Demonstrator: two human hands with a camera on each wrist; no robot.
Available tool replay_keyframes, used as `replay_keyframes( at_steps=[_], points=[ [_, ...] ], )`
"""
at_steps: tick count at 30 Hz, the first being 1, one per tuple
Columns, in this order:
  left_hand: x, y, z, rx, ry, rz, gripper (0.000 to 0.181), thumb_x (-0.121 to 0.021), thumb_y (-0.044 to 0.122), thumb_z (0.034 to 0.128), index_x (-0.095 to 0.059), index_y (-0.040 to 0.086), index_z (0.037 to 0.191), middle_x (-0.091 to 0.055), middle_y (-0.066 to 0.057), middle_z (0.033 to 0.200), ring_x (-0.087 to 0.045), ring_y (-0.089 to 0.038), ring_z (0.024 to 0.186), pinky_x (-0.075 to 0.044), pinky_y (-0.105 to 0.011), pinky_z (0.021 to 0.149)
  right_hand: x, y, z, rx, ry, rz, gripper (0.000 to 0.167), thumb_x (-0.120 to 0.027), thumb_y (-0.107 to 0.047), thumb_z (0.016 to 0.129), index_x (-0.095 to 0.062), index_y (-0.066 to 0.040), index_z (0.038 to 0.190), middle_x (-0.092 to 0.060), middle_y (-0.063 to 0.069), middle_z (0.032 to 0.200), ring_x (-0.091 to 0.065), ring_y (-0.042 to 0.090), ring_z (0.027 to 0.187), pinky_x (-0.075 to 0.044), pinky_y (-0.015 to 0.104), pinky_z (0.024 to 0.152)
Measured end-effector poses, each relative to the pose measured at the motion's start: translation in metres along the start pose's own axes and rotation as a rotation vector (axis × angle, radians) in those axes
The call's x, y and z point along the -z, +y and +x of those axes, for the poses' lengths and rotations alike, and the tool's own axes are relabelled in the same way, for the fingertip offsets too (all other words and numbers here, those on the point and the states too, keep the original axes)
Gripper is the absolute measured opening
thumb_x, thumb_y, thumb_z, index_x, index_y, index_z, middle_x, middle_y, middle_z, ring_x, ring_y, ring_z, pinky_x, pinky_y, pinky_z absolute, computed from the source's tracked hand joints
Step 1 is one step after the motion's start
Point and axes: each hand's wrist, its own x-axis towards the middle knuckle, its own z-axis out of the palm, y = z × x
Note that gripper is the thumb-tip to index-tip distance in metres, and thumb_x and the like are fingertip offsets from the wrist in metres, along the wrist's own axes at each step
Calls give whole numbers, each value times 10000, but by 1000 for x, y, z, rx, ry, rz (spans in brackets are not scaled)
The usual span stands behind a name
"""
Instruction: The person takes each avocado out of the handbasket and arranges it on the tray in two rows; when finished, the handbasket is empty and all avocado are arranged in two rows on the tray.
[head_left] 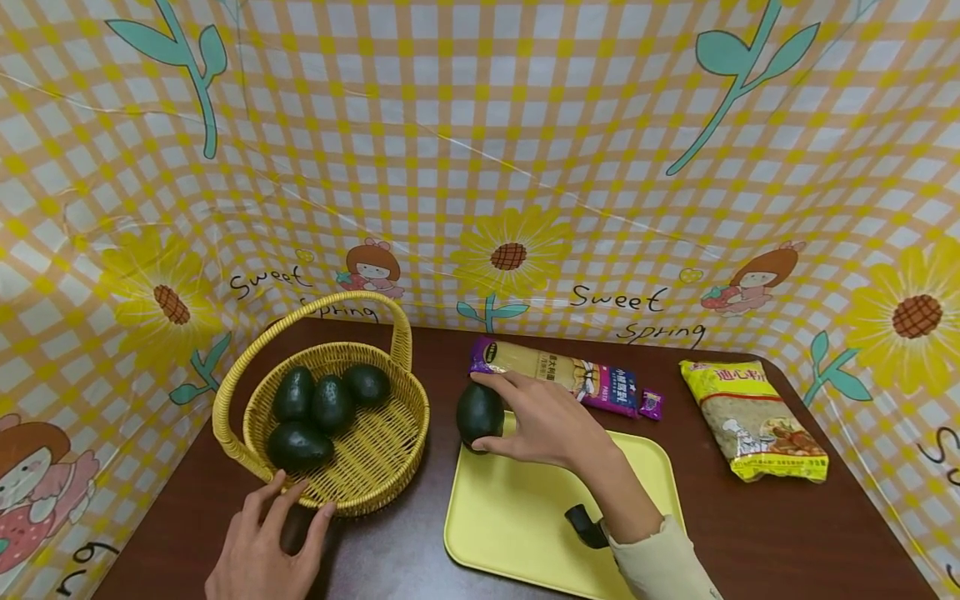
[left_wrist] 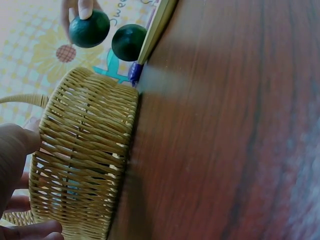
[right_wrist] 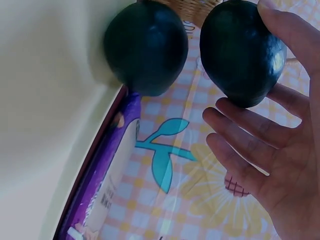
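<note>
My right hand [head_left: 543, 421] pinches a dark green avocado [head_left: 480, 414] between thumb and fingers, above the left far corner of a yellow tray [head_left: 517, 517]. A second avocado [right_wrist: 146, 49] shows at the tray's edge in the right wrist view, just below the held avocado [right_wrist: 240, 52]; the head view mostly hides it. To the left stands a yellow wicker basket [head_left: 393, 479] with an arched handle and several avocados [head_left: 333, 406] inside. At the basket's near rim is my left hand [head_left: 266, 542], its spread, relaxed fingers touching or nearly touching the rim.
Behind the tray lies a purple-ended pasta pack [head_left: 555, 371], beside a small purple packet [head_left: 651, 405]. A yellow and clear food bag [head_left: 753, 421] lies on the right of the dark brown table [head_left: 405, 550]. A black object [head_left: 585, 527] shows by my right wrist. Checked cloth [head_left: 480, 167] hangs behind.
</note>
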Motion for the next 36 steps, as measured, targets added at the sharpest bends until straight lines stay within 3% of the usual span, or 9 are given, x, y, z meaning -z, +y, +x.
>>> replay_keyframes(
  at_steps=[6,13,27,32,36],
  points=[
    [1,-1,-1,-1,-2,-2,449,-965,345,775,-839,115,1140,-727,-148,1250,-700,-407,874,-556,-633,580,0,7,-8,-19,2,-1,908,-869,-611,852,-534,-222,1601,-677,155,1434,-741,350,1118,-618,535,867],
    [1,-2,-3,-11,4,-8,438,-925,392,834,-834,108,1154,-724,-158,1251,-697,-422,869,-559,-644,596,0,14,-17,-40,10,-18,912,-868,-624,846,-540,-230,1600,-699,123,1390,-753,307,997,-620,487,791],
    [2,1,0,13,-11,1,435,-955,347,793,-839,108,1138,-725,-142,1262,-703,-421,893,-556,-658,594,-4,29,-33,-98,-5,18,892,-885,-577,851,-555,-201,1588,-683,164,1412,-734,223,887,-598,445,730],
    [2,0,-1,13,-11,4,433,-953,351,794,-841,110,1136,-728,-146,1258,-704,-422,885,-556,-652,589,-8,33,-36,-114,-15,21,883,-893,-558,848,-561,-195,1582,-677,178,1421,-750,270,910,-605,466,741],
    [1,0,0,14,-14,5,439,-957,349,792,-840,107,1140,-725,-145,1261,-704,-426,893,-557,-659,592,-12,37,-39,-134,-28,20,875,-898,-546,846,-570,-189,1573,-656,197,1449,-756,364,1035,-618,532,806]
  ],
)
